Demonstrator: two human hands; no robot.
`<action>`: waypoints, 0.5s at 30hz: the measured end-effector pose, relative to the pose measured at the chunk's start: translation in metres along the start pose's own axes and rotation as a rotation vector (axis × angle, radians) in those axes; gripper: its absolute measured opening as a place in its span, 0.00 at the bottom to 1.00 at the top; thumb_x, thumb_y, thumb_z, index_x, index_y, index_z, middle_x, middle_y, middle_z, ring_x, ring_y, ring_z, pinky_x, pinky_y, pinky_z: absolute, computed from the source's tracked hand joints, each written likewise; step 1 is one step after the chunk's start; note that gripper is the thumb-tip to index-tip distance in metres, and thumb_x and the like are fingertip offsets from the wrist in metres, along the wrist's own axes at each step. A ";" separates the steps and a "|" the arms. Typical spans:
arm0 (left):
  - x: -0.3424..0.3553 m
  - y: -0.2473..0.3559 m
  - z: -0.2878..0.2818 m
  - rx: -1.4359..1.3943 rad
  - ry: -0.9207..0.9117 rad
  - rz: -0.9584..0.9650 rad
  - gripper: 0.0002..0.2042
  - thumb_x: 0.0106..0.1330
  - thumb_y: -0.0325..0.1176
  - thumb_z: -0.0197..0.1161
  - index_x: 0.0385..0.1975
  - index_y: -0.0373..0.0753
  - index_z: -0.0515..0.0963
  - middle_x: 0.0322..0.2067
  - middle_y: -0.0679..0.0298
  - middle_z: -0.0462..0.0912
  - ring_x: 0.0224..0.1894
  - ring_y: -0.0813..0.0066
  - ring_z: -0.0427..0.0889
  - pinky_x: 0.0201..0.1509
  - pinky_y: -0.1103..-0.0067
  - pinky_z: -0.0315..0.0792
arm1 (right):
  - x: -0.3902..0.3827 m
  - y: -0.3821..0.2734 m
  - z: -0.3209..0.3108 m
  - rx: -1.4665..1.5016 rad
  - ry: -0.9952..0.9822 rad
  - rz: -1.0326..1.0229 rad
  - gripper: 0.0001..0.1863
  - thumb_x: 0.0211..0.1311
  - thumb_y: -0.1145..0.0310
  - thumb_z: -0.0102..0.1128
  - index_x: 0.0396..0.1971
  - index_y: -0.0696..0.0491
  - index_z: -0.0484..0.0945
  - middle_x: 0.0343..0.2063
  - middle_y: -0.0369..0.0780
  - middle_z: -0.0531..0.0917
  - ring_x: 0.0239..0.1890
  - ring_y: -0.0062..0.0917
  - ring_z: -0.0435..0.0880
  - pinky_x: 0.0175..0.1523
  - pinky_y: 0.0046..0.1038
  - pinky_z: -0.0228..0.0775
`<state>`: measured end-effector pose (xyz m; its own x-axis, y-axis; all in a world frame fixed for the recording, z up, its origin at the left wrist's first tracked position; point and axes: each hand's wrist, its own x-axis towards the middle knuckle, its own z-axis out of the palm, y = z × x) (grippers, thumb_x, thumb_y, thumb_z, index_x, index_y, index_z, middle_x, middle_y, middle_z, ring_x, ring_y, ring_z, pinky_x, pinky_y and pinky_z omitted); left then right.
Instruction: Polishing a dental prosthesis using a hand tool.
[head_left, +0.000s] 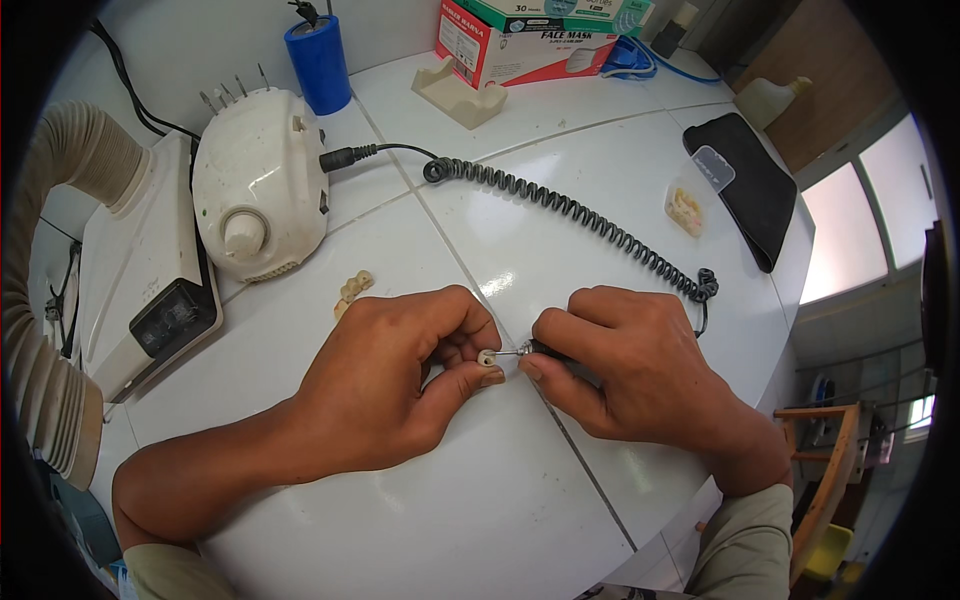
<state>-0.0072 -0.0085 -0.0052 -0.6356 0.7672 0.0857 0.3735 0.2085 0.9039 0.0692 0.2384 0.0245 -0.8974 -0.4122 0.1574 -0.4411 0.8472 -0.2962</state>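
Note:
Between the thumb and fingers of my left hand [385, 375] is a small cream-coloured dental crown [487, 358] with a dark hole in it. My right hand [645, 365] is closed around a black rotary handpiece [546, 350], most of it hidden by the fingers. Its thin metal bur [508, 352] points left and reaches the crown. Whether it is spinning, I cannot tell. Behind my left hand lies a short row of tooth-coloured dental pieces [355, 286], partly covered by the hand. A black coiled cord [570, 207] runs from the white control unit [262, 185] toward my right hand.
At left stand a white boxy machine [150, 290] and a ribbed beige hose [40, 300]. Farther back are a blue cylinder [318, 65], a beige cradle [458, 95] and face-mask boxes [535, 50]. A clear container [685, 208] of small pieces and a black pouch [745, 185] lie at right.

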 end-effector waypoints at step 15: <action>-0.001 0.002 -0.001 -0.005 -0.017 -0.032 0.06 0.74 0.22 0.73 0.44 0.32 0.81 0.34 0.65 0.87 0.36 0.83 0.85 0.41 0.82 0.79 | 0.000 0.001 -0.001 0.016 -0.013 0.013 0.09 0.71 0.61 0.71 0.35 0.50 0.83 0.20 0.35 0.75 0.20 0.31 0.79 0.24 0.36 0.67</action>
<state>-0.0068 -0.0091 -0.0029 -0.6353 0.7707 0.0498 0.3500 0.2298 0.9081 0.0692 0.2395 0.0255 -0.9030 -0.4057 0.1416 -0.4296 0.8470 -0.3131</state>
